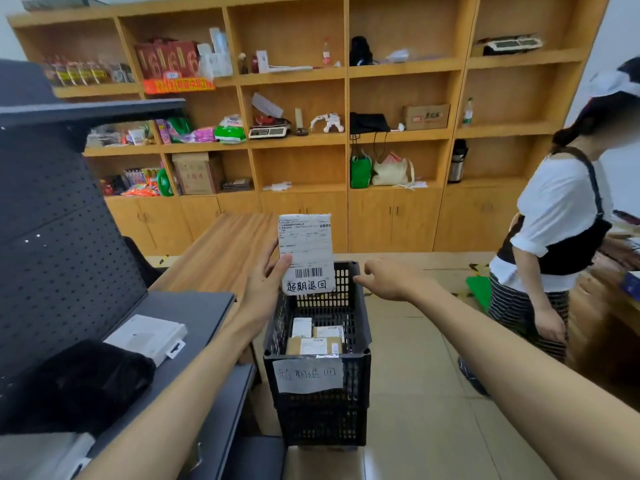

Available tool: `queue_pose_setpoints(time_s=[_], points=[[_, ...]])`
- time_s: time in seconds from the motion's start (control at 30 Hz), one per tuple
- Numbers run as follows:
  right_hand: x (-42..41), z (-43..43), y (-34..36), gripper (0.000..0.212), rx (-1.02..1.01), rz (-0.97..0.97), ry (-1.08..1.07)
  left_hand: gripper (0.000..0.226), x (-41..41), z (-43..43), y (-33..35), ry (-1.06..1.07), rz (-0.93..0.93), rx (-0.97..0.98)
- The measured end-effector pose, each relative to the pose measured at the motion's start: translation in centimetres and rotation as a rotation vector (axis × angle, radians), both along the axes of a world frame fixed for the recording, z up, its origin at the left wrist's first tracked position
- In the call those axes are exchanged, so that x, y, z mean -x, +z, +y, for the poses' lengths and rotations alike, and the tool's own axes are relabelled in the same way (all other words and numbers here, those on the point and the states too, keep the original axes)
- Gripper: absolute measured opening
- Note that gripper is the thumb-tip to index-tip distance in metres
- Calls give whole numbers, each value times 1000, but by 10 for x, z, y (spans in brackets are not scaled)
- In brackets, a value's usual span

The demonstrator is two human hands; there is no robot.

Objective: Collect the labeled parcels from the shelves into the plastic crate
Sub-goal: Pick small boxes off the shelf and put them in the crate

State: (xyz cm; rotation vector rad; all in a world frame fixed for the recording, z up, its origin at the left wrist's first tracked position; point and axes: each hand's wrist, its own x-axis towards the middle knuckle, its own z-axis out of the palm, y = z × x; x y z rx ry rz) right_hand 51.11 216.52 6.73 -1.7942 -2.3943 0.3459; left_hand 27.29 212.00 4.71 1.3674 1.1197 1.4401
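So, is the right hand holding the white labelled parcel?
No, the left hand grips the parcel, while the right hand is stretched out beside it, holding nothing.

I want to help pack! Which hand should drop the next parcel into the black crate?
Left. The left hand holds the labeled parcel right by the crate; the right hand is empty.

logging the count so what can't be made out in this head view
Parcels in the plastic crate: head view, its walls hide part of the floor, so no sure count.
White parcel in the left hand: head view, fine print too small and blurred.
Black bundle, lower left: head view, too dark to identify.
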Motion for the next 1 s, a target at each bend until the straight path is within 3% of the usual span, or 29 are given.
queue_pose_setpoints(time_s=[0.1,0.5,0.83,1.0], points=[[5,44,-12,49,38,-7,-30,52,6,43,-14,3,-24,36],[51,270,-52,39,58,-145,-48,43,44,266,-52,-35,-44,186],[58,379,-163,36,316,139,-172,49,45,396,-160,-91,-2,448],[65,402,-222,39,482,529,-276,48,34,421,-223,-110,6,580]])
